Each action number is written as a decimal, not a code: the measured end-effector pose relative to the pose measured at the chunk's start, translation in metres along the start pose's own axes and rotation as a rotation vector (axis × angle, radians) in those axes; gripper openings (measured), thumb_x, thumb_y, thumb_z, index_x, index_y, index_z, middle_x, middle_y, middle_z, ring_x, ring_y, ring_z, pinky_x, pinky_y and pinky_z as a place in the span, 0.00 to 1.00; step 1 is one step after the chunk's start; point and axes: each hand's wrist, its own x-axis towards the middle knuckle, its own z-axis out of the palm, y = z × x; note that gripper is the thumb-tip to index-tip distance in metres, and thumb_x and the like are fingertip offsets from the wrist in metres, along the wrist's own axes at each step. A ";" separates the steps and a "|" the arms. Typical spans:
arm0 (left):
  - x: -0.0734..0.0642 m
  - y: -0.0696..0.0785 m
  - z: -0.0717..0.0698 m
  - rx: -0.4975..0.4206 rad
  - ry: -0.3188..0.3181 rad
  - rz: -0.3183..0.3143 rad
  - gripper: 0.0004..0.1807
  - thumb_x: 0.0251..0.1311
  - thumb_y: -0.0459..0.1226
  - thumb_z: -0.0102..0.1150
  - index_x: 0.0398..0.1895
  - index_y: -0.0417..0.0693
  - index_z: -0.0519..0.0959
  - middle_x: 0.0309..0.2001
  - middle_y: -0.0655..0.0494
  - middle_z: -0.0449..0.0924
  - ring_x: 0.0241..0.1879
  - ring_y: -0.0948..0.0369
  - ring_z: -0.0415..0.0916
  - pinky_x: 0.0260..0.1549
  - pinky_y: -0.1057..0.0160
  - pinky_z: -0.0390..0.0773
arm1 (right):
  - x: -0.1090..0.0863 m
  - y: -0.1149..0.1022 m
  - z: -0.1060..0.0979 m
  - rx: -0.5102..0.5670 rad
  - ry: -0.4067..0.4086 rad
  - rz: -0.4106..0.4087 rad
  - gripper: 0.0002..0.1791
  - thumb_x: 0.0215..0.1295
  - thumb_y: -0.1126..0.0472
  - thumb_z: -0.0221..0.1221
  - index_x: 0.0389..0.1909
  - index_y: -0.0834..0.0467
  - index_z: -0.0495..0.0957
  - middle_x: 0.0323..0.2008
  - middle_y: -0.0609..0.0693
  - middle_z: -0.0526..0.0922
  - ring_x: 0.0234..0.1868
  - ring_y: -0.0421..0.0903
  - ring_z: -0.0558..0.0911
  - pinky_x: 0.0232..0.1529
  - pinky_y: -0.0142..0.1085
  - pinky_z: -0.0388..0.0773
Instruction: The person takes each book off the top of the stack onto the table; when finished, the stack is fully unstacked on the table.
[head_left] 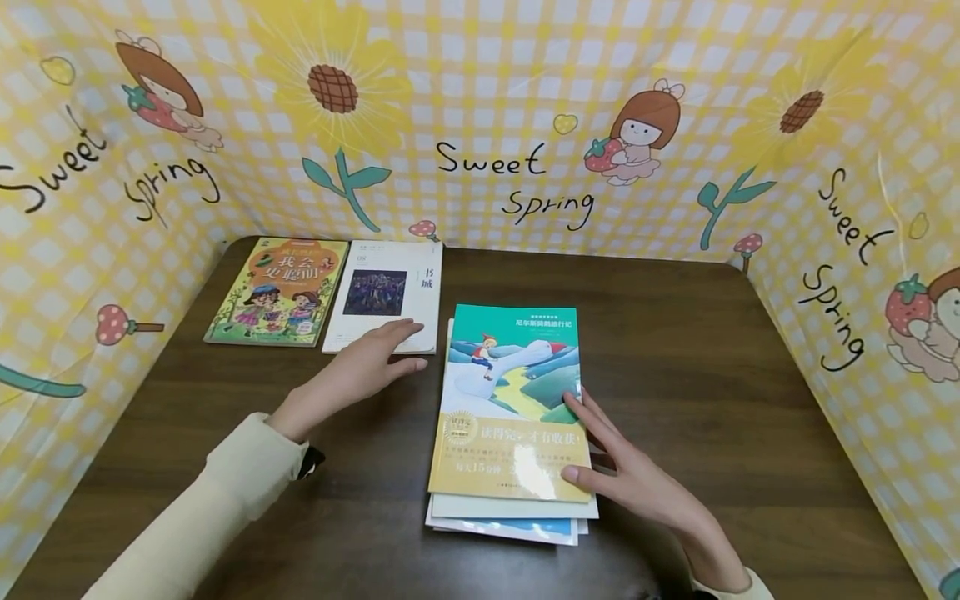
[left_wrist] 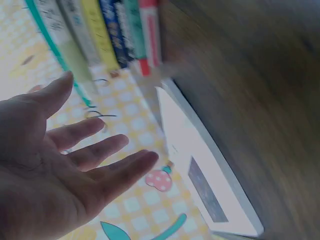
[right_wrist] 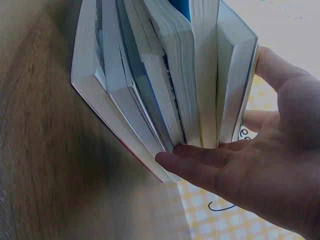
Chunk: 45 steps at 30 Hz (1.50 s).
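A stack of several books, its page edges (right_wrist: 175,85) showing in the right wrist view, lies at the middle of the table. On top is a picture-covered book (head_left: 517,375) with a green and yellow cover. My right hand (head_left: 637,475) touches the stack's right side, its fingers extended along the edges and its thumb at the top cover. Extended fingers also mark my left hand (head_left: 356,367), which holds nothing. It hovers near the lower right part of a white book (head_left: 378,333) with a dark picture, and a gap separates them in the left wrist view.
Left of the white book lies a colourful children's book (head_left: 277,292). A dark wooden table (head_left: 675,333) carries them all. Yellow checked cloth (head_left: 487,108) printed with flowers and girls stands around its back and sides.
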 end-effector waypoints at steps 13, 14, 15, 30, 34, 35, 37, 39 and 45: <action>-0.052 0.036 0.026 -0.440 0.039 0.017 0.37 0.68 0.44 0.56 0.75 0.47 0.53 0.72 0.40 0.56 0.64 0.44 0.66 0.54 0.50 0.75 | 0.000 0.002 -0.001 -0.009 0.020 -0.010 0.44 0.62 0.47 0.62 0.74 0.30 0.47 0.77 0.46 0.35 0.70 0.64 0.57 0.57 0.61 0.68; -0.055 0.038 0.030 -0.451 0.031 0.011 0.38 0.68 0.44 0.56 0.76 0.48 0.52 0.71 0.39 0.56 0.65 0.44 0.65 0.54 0.50 0.74 | 0.000 0.002 -0.001 -0.009 0.020 -0.009 0.44 0.62 0.46 0.62 0.74 0.30 0.47 0.77 0.46 0.35 0.70 0.64 0.57 0.57 0.61 0.68; -0.058 0.040 0.033 -0.465 0.023 0.003 0.38 0.68 0.44 0.56 0.76 0.48 0.51 0.71 0.39 0.56 0.65 0.44 0.64 0.54 0.50 0.74 | 0.000 0.002 0.000 -0.008 0.020 -0.008 0.44 0.62 0.46 0.62 0.74 0.30 0.47 0.77 0.46 0.35 0.70 0.64 0.57 0.57 0.61 0.68; -0.066 0.061 0.048 -0.635 0.061 -0.042 0.40 0.61 0.35 0.63 0.74 0.42 0.56 0.68 0.40 0.63 0.66 0.47 0.63 0.57 0.53 0.72 | 0.001 -0.004 0.000 -0.060 0.026 -0.005 0.44 0.62 0.44 0.62 0.74 0.31 0.49 0.77 0.44 0.35 0.73 0.63 0.52 0.59 0.61 0.67; -0.065 0.061 0.047 -0.696 0.092 -0.081 0.37 0.59 0.32 0.64 0.71 0.40 0.60 0.66 0.38 0.65 0.64 0.46 0.66 0.56 0.53 0.73 | 0.002 -0.007 0.003 -0.100 0.030 -0.005 0.44 0.61 0.42 0.62 0.74 0.30 0.49 0.77 0.42 0.35 0.73 0.60 0.51 0.59 0.60 0.68; -0.065 0.061 0.046 -0.717 0.100 -0.094 0.37 0.58 0.31 0.64 0.71 0.40 0.62 0.66 0.38 0.66 0.64 0.46 0.67 0.56 0.54 0.73 | 0.002 -0.008 0.003 -0.114 0.032 -0.003 0.44 0.61 0.41 0.62 0.73 0.29 0.49 0.77 0.41 0.35 0.73 0.60 0.51 0.59 0.59 0.68; -0.064 0.061 0.044 -0.768 0.114 -0.126 0.36 0.57 0.31 0.64 0.70 0.40 0.64 0.66 0.38 0.66 0.63 0.47 0.68 0.55 0.55 0.73 | 0.002 -0.009 0.004 -0.143 0.039 0.002 0.43 0.60 0.40 0.62 0.73 0.29 0.49 0.77 0.41 0.35 0.73 0.59 0.51 0.58 0.61 0.68; -0.063 0.061 0.043 -0.826 0.127 -0.159 0.35 0.56 0.30 0.65 0.68 0.41 0.66 0.66 0.40 0.67 0.64 0.48 0.67 0.55 0.57 0.73 | 0.003 -0.010 0.005 -0.175 0.047 0.002 0.43 0.60 0.39 0.61 0.73 0.29 0.50 0.77 0.42 0.36 0.73 0.60 0.52 0.57 0.63 0.67; -0.061 0.063 0.035 -0.999 0.181 -0.188 0.32 0.55 0.28 0.64 0.66 0.46 0.69 0.64 0.48 0.69 0.60 0.51 0.71 0.54 0.61 0.74 | 0.005 -0.011 0.006 -0.224 0.050 -0.003 0.43 0.61 0.37 0.60 0.74 0.31 0.50 0.77 0.47 0.36 0.72 0.64 0.53 0.53 0.67 0.67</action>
